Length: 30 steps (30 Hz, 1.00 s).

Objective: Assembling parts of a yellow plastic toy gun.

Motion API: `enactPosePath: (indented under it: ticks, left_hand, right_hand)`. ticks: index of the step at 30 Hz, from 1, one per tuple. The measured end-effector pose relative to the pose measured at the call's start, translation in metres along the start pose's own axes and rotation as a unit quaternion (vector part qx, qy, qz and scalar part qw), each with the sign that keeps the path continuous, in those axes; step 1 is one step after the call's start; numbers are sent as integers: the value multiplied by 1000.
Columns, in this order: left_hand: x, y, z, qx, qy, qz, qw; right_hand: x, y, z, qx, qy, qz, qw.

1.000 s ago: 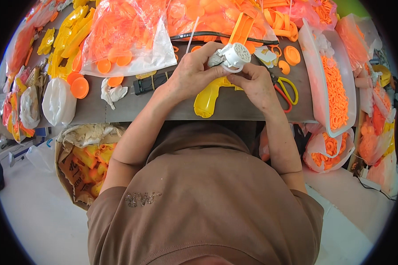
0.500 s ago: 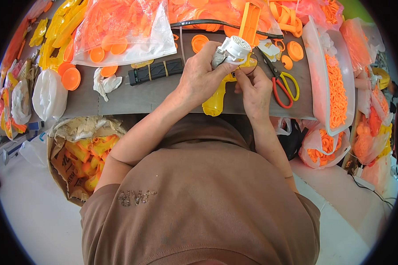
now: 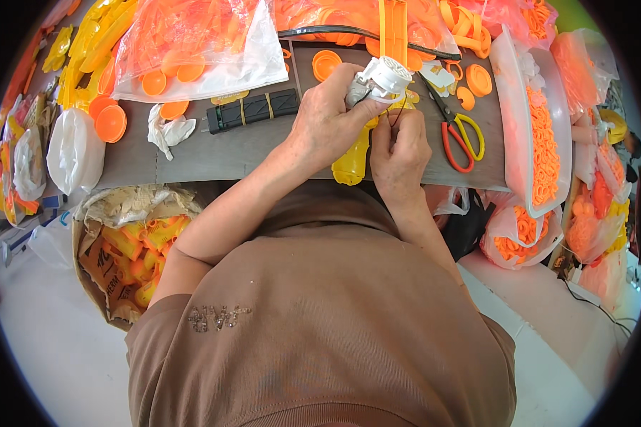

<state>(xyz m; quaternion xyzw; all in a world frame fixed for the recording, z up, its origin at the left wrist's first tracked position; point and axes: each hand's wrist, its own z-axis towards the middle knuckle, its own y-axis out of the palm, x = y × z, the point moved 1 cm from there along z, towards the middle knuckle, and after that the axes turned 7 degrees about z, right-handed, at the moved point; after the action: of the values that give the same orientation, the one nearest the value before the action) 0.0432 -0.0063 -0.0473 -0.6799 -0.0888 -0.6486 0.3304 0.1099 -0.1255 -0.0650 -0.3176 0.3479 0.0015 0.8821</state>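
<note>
My left hand (image 3: 329,107) is closed round a white plastic mechanism (image 3: 386,77) with a round, ribbed top. Just below and to its right, my right hand (image 3: 400,149) pinches a thin dark wire (image 3: 404,105) running near the white part; where the wire ends is hidden. Under and between the hands lies a translucent yellow plastic piece (image 3: 350,162), handle-shaped, partly covered by the fingers. An upright orange rectangular frame (image 3: 393,32) stands right behind the mechanism. Scissors (image 3: 457,135) with one red and one yellow handle rest right of my right hand.
A black block with bands (image 3: 253,112) and a crumpled white tissue (image 3: 169,132) lie at left. Orange caps (image 3: 326,65) dot the grey table (image 3: 214,156). A long white bin (image 3: 509,107) of orange rings stands right. Below left, a paper sack (image 3: 96,249) holds yellow parts.
My right hand has shifted slightly left and closer under the white mechanism, still pinching the wire. The left hand keeps its hold, and the view has shifted a little.
</note>
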Motion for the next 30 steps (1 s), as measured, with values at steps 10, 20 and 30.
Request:
enactPosePath:
  ticks: [10,20,30]
  left_hand:
    - [-2,2,-1,19,22,3,1000]
    - [1,1,3,-12,17,-19,1000]
    - [-7,15,19,-2,138,55,989]
  right_hand:
    - [-1,-2,2,-55,103,33,993]
    - [0,-17,29,-129,340,211,907]
    - [21,-17,20,-136,408,341,836]
